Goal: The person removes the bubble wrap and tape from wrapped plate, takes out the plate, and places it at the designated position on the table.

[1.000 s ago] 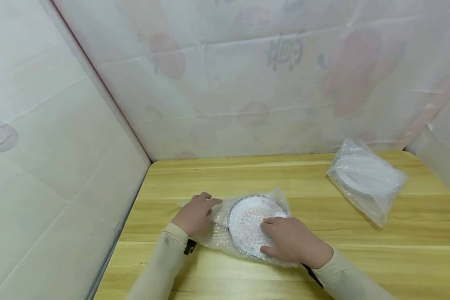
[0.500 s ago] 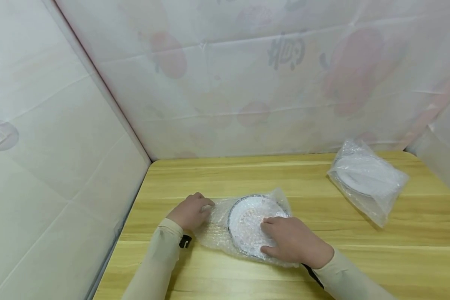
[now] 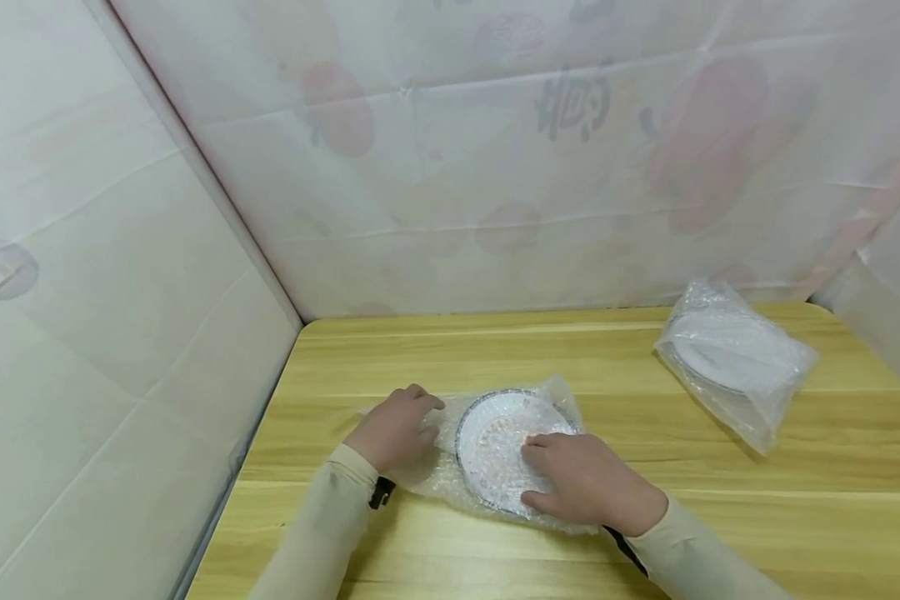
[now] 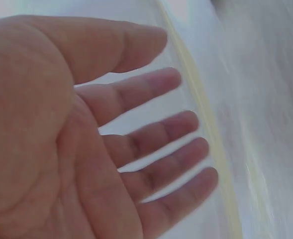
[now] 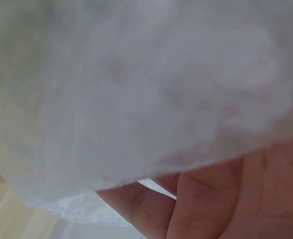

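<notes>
A white plate (image 3: 487,475) with a dark patterned rim lies flat on the table inside clear bubble wrap (image 3: 438,479). My right hand (image 3: 588,483) rests on the wrapped plate from the right, thumb apart from the fingers. In the right wrist view, cloudy wrap (image 5: 136,99) hides much of that hand's fingers (image 5: 141,206). My left hand (image 3: 396,429) is over the loose left end of the wrap. In the left wrist view, its fingers (image 4: 156,134) are spread and nearly straight, with nothing gripped. Beyond the fingertips runs a pale yellow band (image 4: 198,97), whose kind I cannot tell.
A second bubble-wrapped package (image 3: 735,358), with a white round dish showing through, lies at the back right of the wood-grain table (image 3: 435,358). White printed sheeting (image 3: 435,167) stands behind the table and along both sides.
My left hand first slid left along the end of the wrap, then came back right over it. The right hand and the plate have stayed in place.
</notes>
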`<state>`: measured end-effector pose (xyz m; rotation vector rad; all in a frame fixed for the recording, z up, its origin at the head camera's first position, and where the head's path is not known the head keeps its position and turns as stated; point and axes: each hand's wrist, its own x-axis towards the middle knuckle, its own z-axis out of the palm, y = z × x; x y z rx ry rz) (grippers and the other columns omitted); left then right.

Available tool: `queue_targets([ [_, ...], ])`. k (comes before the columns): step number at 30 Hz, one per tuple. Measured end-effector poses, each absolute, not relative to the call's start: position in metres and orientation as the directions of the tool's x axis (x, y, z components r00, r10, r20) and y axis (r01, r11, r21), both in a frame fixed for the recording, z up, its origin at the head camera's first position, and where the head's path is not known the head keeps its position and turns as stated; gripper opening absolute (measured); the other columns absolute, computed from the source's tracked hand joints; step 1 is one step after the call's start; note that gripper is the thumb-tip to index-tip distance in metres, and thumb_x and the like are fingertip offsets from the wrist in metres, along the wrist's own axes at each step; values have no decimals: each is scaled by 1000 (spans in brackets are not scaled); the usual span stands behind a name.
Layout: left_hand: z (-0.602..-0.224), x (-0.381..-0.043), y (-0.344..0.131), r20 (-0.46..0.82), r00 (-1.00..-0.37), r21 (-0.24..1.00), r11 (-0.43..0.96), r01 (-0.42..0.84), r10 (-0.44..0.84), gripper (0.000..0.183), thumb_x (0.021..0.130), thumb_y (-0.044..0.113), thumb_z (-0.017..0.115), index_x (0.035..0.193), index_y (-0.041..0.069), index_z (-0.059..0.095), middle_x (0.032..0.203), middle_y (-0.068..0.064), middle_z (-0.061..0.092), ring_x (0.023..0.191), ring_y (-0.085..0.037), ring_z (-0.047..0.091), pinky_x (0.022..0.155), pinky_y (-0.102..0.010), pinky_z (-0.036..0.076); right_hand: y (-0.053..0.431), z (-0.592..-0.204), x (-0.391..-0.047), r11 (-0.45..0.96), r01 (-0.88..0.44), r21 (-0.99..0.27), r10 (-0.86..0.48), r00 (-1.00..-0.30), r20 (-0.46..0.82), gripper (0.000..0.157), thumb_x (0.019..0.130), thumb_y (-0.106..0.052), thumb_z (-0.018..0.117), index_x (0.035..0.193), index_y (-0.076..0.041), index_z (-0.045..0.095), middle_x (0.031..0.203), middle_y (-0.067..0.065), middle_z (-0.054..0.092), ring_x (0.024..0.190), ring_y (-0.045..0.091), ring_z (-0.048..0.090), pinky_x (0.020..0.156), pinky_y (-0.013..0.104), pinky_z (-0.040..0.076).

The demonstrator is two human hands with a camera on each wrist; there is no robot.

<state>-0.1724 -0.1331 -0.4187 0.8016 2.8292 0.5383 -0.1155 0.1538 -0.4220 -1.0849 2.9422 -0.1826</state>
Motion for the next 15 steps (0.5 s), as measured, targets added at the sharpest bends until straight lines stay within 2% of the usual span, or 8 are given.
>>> queue_targets([
  [4, -418, -162, -111, -33, -785, 333, 747, 575, 619, 42, 100, 26, 67, 139, 10, 64, 140, -12, 61, 130, -29, 58, 110, -42, 48, 154, -421, -116, 758, -642, -116, -643, -765, 38, 38, 85, -45, 78, 100, -10, 71, 114, 9, 74, 96, 27, 72, 75, 45, 60],
  [9, -424, -152, -94, -107, -743, 274, 738, 617, 661, 67, 90, 46, 77, 147, 17, 58, 157, -9, 49, 146, -27, 45, 120, -40, 36, 154, -420, -116, 762, -639, -106, -640, -768, 32, 43, 85, -46, 79, 105, -8, 72, 115, 10, 74, 97, 28, 72, 76, 45, 60],
  [15, -431, -147, -89, -176, -749, 279, 762, 585, 639, 73, 86, 53, 80, 147, 20, 58, 161, -9, 43, 148, -26, 41, 118, -40, 40, 153, -422, -116, 769, -628, -120, -631, -776, 9, 47, 86, -48, 78, 110, -8, 72, 118, 10, 74, 101, 29, 72, 80, 46, 60],
])
